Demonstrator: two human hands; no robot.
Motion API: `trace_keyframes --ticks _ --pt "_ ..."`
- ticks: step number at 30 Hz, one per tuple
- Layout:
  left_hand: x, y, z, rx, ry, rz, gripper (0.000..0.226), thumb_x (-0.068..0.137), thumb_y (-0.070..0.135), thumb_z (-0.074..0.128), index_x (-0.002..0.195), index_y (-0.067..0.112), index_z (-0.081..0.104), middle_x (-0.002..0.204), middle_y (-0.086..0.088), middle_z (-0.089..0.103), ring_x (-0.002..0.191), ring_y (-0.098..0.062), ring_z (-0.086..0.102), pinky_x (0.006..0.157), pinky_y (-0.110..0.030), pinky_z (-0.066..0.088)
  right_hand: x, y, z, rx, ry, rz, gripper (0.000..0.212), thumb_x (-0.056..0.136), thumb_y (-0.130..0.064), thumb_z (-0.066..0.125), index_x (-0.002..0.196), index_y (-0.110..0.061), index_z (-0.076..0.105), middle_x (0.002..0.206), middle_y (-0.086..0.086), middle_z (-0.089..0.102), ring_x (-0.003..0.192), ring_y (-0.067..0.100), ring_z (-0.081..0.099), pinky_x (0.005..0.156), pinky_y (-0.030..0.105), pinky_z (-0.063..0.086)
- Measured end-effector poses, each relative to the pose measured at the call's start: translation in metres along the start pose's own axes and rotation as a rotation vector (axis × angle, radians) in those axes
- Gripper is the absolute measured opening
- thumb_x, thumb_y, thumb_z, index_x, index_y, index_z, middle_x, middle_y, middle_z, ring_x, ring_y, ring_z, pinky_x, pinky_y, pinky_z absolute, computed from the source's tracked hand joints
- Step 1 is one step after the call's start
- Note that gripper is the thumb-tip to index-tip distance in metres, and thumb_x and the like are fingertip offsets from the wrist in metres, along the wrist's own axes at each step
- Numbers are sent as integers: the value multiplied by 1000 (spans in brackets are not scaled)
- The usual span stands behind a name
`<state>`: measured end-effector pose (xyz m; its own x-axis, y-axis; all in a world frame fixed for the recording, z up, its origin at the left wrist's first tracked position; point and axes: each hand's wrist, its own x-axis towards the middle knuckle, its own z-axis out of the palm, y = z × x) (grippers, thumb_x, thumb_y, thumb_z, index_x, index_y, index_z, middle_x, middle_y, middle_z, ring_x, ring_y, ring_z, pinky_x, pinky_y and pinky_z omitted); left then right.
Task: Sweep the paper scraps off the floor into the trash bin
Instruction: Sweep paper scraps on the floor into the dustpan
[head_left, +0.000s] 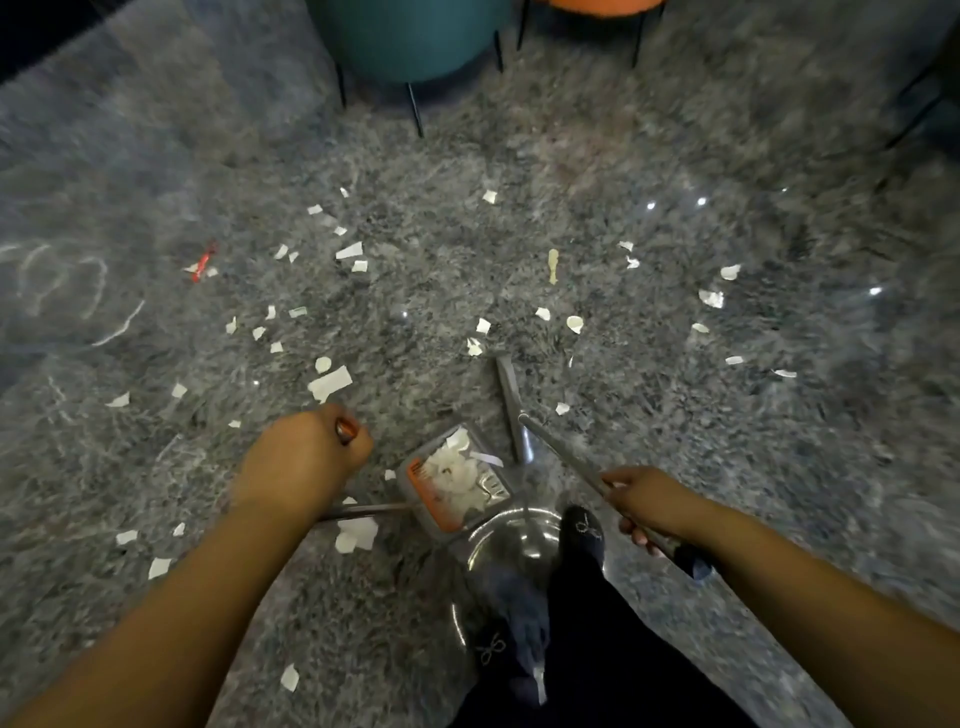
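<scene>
Forearms nearest; dustpan handle (347, 431) is gripped by left hand (311, 452), broom handle (576, 467) by right hand (649, 501), loaded dustpan (457, 483) held between them above steel trash bin (511, 540), many paper scraps (330, 383) left beyond both hands.

Dustpan (452, 483) at centre holds scraps; trash bin (511, 540) at its 5 o'clock; loose paper scraps (330, 383) on the rug (727, 467) from 9 to 2 o'clock.
</scene>
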<state>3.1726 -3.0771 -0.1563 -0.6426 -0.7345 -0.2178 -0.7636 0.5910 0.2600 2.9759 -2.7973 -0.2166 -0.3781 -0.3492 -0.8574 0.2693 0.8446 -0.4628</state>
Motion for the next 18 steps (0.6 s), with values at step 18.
trace_keyframes --ticks 18 --pt "166 225 46 59 -89 99 22 88 37 61 98 19 68 66 1 57 64 -23 57 55 -27 41 83 0 -225 110 140 106 33 98 -1 40 129 6 48 60 14 49 29 14 43 32 14 32"
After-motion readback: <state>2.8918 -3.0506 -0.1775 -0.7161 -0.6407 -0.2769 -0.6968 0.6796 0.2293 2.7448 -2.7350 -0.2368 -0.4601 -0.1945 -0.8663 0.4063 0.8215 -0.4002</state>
